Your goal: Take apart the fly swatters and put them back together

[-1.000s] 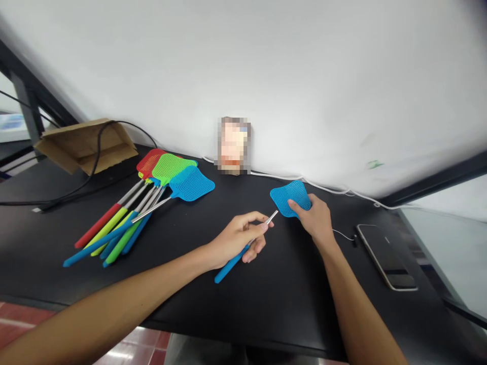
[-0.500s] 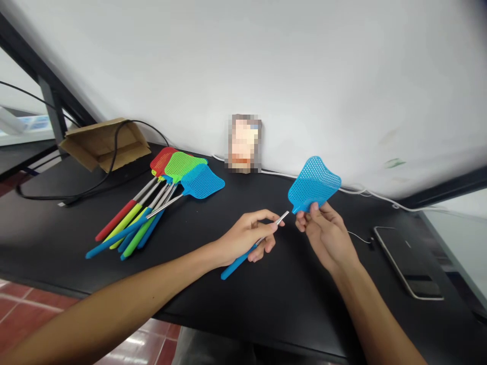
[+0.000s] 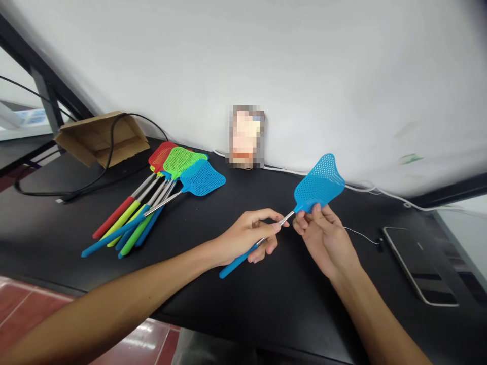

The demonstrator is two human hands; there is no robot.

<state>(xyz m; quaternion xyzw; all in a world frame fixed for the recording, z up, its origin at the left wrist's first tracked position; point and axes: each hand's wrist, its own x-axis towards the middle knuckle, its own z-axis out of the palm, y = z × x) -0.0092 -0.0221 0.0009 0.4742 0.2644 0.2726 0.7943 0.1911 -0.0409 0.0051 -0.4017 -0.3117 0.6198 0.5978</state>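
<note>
My left hand (image 3: 254, 235) is closed around a fly swatter handle (image 3: 239, 261), with its blue grip at the lower left and its metal rod pinched near the upper end. My right hand (image 3: 327, 238) pinches a blue perforated fly swatter head (image 3: 319, 183) by its lower edge. The rod's tip meets the neck of the head; how deep it sits inside I cannot tell. To the left lies a pile of several fly swatters, among them a blue one (image 3: 203, 177), a green one (image 3: 184, 161) and a red one (image 3: 162, 154).
An open cardboard box (image 3: 102, 139) lies at the back left, with a black cable (image 3: 111, 147) looping over it. A phone (image 3: 416, 266) rests at the right of the black table (image 3: 266, 304). A blurred-out upright object (image 3: 246, 137) leans against the wall. White cables run along the back.
The swatter head and the rod have come together; half a second ago a small gap lay between them. The head has tilted more upright. The view has shifted slightly.
</note>
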